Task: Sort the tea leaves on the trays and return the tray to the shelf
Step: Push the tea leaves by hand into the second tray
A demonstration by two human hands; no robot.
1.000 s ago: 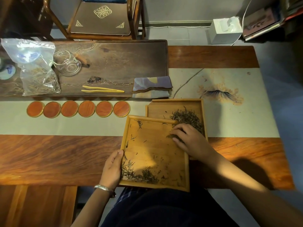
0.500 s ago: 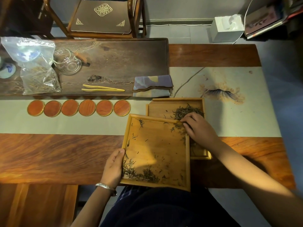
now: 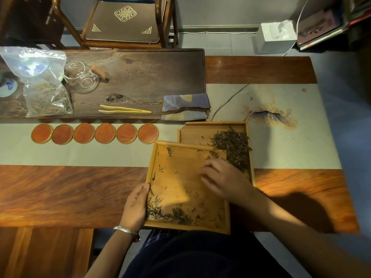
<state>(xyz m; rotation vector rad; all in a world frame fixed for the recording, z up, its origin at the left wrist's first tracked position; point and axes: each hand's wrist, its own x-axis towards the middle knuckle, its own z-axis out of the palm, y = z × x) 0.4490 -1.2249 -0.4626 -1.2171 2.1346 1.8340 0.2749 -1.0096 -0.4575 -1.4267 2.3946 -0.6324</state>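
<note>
From the head view, we judge the sorting well under way but not finished. Our left hand [image 3: 135, 205] has its grip clasped on the left rim of the near bamboo tray [image 3: 224, 227], which overlaps the near left corner of the far bamboo tray [image 3: 192, 130] on the wooden surface [image 3: 70, 193]. Our right hand [image 3: 224, 178] hovers over the near tray with fingers loosely curled; whether it pinches any leaf we cannot tell. A large heap of tea leaves [image 3: 232, 147] lies in the far tray's right side. A smaller clump of leaves [image 3: 170, 214] sits in the near tray's near left corner, with stray bits scattered across it. Those remain to be moved, and no shelf is in sight, so returning the tray is not yet done.
</note>
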